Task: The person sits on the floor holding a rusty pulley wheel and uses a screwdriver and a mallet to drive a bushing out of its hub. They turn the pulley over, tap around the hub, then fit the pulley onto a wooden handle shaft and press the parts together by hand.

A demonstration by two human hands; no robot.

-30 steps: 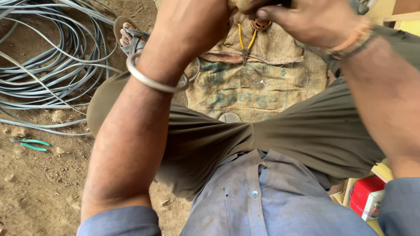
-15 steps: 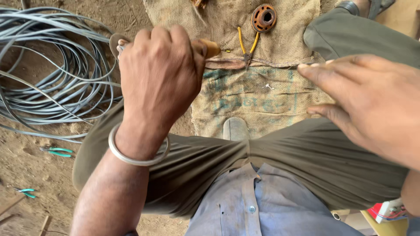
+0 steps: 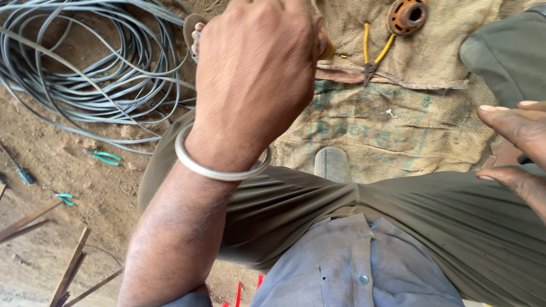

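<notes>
My left hand (image 3: 256,74) is a closed fist in the upper middle of the view, gripping a tool with a wooden handle (image 3: 327,48) whose end sticks out at the right of the fist. A silver bangle (image 3: 219,167) rings that wrist. My right hand (image 3: 515,148) comes in from the right edge with fingers spread and nothing in it. Both hang over a burlap sack (image 3: 387,122) spread on the ground. Yellow-handled pliers (image 3: 372,51) and a rusty round metal part (image 3: 406,16) lie on the sack beyond my left hand.
A big coil of grey cable (image 3: 85,68) lies on the dirt at the left. Small green-handled tools (image 3: 102,156) and a screwdriver (image 3: 20,170) are scattered on the ground. Wooden sticks (image 3: 71,267) lie at the lower left. A grey metal piece (image 3: 333,165) rests by my leg.
My left fist has come closer to the camera with the handle still in it. My right hand has moved off toward the right edge, and the view has shifted down.
</notes>
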